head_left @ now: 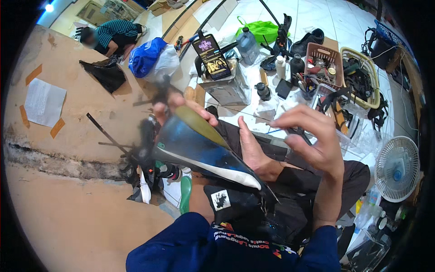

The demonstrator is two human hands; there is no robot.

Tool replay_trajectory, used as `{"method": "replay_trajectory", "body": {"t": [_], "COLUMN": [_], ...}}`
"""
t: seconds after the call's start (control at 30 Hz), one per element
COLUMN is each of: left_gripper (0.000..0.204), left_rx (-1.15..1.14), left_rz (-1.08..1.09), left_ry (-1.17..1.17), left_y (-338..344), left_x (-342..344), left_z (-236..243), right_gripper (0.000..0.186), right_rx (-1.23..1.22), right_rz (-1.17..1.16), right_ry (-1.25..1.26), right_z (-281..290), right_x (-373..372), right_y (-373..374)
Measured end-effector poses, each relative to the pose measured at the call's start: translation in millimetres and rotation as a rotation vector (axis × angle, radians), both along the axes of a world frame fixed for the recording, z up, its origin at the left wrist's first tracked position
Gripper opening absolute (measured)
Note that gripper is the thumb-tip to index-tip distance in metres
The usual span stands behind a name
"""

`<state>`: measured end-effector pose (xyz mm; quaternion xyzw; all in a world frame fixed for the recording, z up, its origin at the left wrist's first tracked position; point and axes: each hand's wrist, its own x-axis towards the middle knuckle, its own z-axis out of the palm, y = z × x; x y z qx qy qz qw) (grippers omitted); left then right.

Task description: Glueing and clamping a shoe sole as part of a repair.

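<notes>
My left hand (186,109) grips a dark blue shoe-like piece (190,147) with an olive top and a white band, held slanting across my lap; part of the hand is behind it. My right hand (310,136) is raised to the right of it, fingers curled round a small dark tool (297,134), with a thin blue item (274,131) near the fingertips. Below the piece lies dark material (240,204) with a square white patch (221,200). My bare foot (258,161) shows between the piece and my right hand.
Another person (111,36) crouches at the back left. A phone (211,54) leans on a metal can (226,90). Bottles (280,65), tool baskets (325,59) and bags (152,59) crowd the floor behind. A fan (396,167) stands at the right; loose shoe parts (145,186) lie left.
</notes>
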<state>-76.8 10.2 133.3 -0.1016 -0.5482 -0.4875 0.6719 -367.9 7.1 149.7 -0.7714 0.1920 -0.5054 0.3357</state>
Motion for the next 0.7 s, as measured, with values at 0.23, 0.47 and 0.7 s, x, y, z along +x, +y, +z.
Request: {"method": "replay_trajectory", "body": {"t": [0.23,0.47,0.7], "left_gripper": [0.055,0.073,0.050], "left_rx": [0.058,-0.095,-0.167], "left_rz": [0.100,0.796,0.251], "left_ry": [-0.145,-0.166,-0.020], "left_y": [13.6,39.4,60.1], "left_x": [-18.7,-32.1,-14.7], "left_z": [5.8,23.0,35.8], "right_gripper": [0.015,0.067,0.058], "right_rx": [0.155,0.031,-0.038], "right_rz": [-0.047,-0.045,-0.038], "right_ry": [0.090,0.175,0.056], "right_z": [-11.6,13.4,5.2], "right_x": [-21.7,-6.7,-7.4], "right_y": [-3.3,24.8,20.4]}}
